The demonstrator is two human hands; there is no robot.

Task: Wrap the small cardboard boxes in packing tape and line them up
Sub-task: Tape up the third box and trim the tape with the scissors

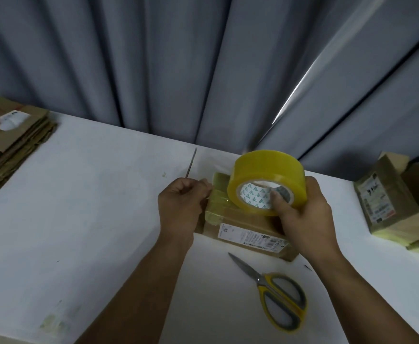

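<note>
A small cardboard box (245,227) with a white label lies on the white table (91,207), its left end wound in yellowish tape. My left hand (181,204) grips that left end, fingers curled round it. My right hand (303,214) holds a yellow roll of packing tape (268,175) upright just above the box, thumb inside the core and fingers behind the roll. A short run of tape joins the roll to the box.
Yellow-handled scissors (278,291) lie shut on the table in front of the box. Taped boxes (387,202) stand at the right edge. A stack of flattened cardboard (9,145) sits at the far left. A grey curtain (203,70) hangs behind the table.
</note>
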